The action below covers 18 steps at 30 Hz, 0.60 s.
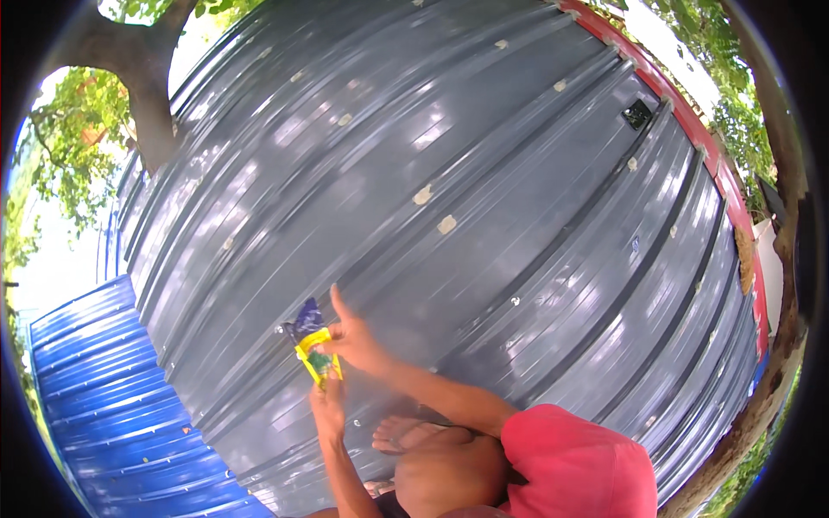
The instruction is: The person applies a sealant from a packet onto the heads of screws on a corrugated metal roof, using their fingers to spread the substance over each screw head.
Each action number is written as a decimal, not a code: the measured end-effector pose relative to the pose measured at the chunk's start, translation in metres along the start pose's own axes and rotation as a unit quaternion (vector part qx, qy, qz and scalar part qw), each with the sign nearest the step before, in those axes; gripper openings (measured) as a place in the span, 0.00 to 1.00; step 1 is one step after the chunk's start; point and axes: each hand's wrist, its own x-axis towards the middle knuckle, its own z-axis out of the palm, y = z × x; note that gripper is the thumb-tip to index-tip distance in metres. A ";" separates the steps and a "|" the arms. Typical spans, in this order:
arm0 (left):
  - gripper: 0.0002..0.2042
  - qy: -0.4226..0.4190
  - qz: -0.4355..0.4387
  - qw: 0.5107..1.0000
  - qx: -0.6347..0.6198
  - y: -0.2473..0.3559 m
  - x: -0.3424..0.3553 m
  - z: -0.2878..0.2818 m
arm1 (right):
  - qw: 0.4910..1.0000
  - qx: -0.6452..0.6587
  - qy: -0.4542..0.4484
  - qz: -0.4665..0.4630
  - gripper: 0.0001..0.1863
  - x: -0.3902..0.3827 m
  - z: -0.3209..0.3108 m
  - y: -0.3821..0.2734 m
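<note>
A small flat packet, yellow with a green patch and a dark blue upper end, is held up over the grey ribbed metal roof. My left hand pinches its lower end from below. My right hand closes on its right side, one finger pointing up and away from it. What lies behind my right fingers, and whether the packet is torn, I cannot make out.
Pale patches dot the sheets between raised ribs. A black object lies near the red edge trim. Blue sheeting adjoins at left. A tree trunk stands far left; my bare foot rests on the roof.
</note>
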 end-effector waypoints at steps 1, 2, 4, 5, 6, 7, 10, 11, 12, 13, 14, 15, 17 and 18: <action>0.15 0.010 -0.015 1.000 0.010 -0.003 -0.009 0.002 | 0.998 -0.056 0.021 0.008 0.62 0.004 -0.004 -0.006; 0.15 0.022 -0.034 0.999 0.016 -0.006 -0.023 0.001 | 0.998 -0.061 0.025 0.011 0.61 0.005 -0.003 -0.015; 0.17 0.016 -0.067 0.997 0.040 0.009 -0.036 0.005 | 0.997 -0.073 0.027 0.030 0.60 0.001 0.001 -0.024; 0.18 0.014 -0.066 0.997 0.048 0.018 -0.039 0.009 | 0.997 -0.072 0.027 0.030 0.60 0.001 0.003 -0.033; 0.18 0.014 -0.081 0.994 0.066 0.018 -0.040 0.009 | 0.997 -0.059 0.033 0.041 0.60 0.000 -0.001 -0.028; 0.18 0.012 -0.069 0.995 0.065 0.013 -0.040 0.002 | 0.997 -0.053 0.024 0.042 0.59 0.001 -0.001 -0.017; 0.16 0.023 -0.023 0.992 0.122 0.006 -0.036 -0.014 | 0.998 -0.061 0.006 0.027 0.57 0.004 0.000 -0.001; 0.15 0.037 -0.038 0.998 0.039 0.017 -0.033 -0.012 | 0.997 -0.072 -0.021 0.036 0.56 0.002 -0.002 0.003; 0.14 0.059 -0.041 0.997 -0.039 0.031 -0.033 -0.012 | 0.995 -0.078 -0.054 0.036 0.56 -0.003 0.005 0.005; 0.13 0.083 -0.034 0.995 -0.049 0.033 -0.035 -0.019 | 0.990 -0.098 -0.076 0.066 0.55 -0.009 0.019 0.005; 0.13 0.104 -0.024 0.992 -0.064 0.032 -0.036 -0.023 | 0.989 -0.088 -0.092 0.068 0.55 -0.013 0.029 0.004; 0.13 0.122 -0.015 0.989 -0.077 0.030 -0.040 -0.027 | 0.989 -0.077 -0.106 0.069 0.54 -0.016 0.037 0.003; 0.12 0.154 -0.006 0.987 -0.035 0.025 -0.047 -0.032 | 0.988 -0.055 -0.115 0.090 0.55 -0.023 0.051 0.002; 0.12 0.165 -0.001 0.986 -0.016 0.024 -0.049 -0.031 | 0.985 -0.079 -0.125 0.085 0.56 -0.024 0.052 0.007</action>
